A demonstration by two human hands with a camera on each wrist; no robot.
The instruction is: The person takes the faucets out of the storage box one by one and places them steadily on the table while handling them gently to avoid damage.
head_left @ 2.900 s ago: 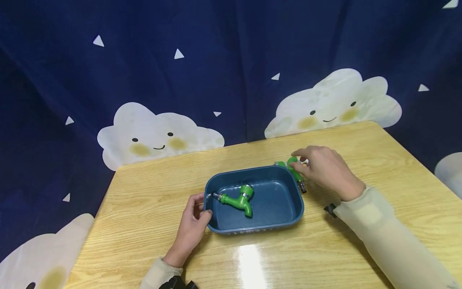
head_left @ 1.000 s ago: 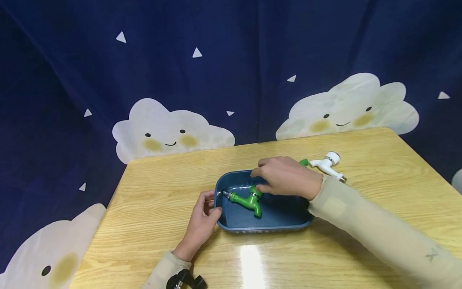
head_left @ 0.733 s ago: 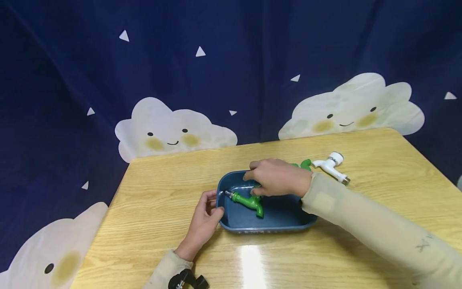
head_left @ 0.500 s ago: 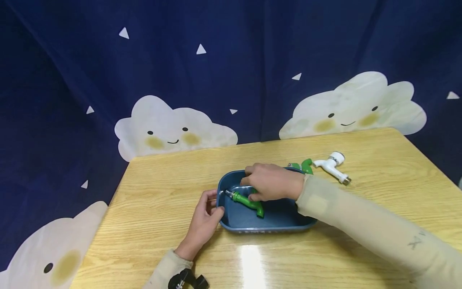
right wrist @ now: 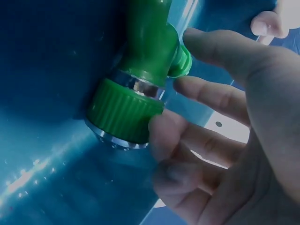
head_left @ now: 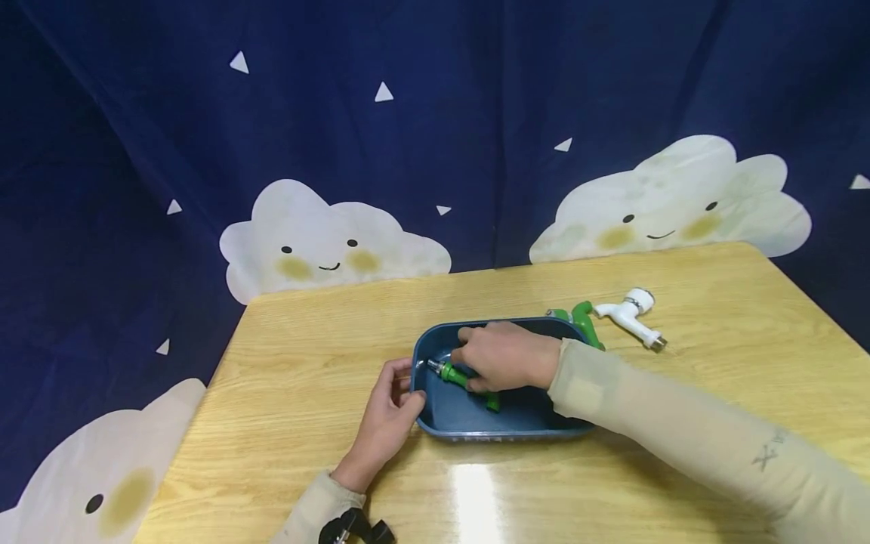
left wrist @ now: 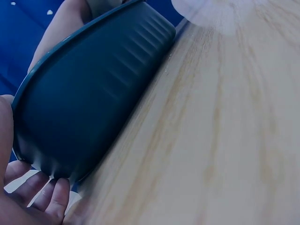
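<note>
Head view, hands: two; left hand [head_left: 383, 423] pinches the bin's end wall, right hand [head_left: 508, 357] reaches inside, fingers spread.
Bin [head_left: 445, 414]: one, between the two hands.
Taps: three; green tap [head_left: 454, 375] under the right fingers, second green tap [head_left: 586, 323] and white tap [head_left: 627, 316] beyond them on the worktop [head_left: 306, 340].
Left wrist view, fingers: four against the bin's outer wall.
Right wrist view, knob [right wrist: 124, 110]: one, ribbed, beside the fingertips; contact unclear.

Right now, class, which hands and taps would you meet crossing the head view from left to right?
Left hand, green tap in the blue tray, right hand, second green tap outside it, white tap.
</note>
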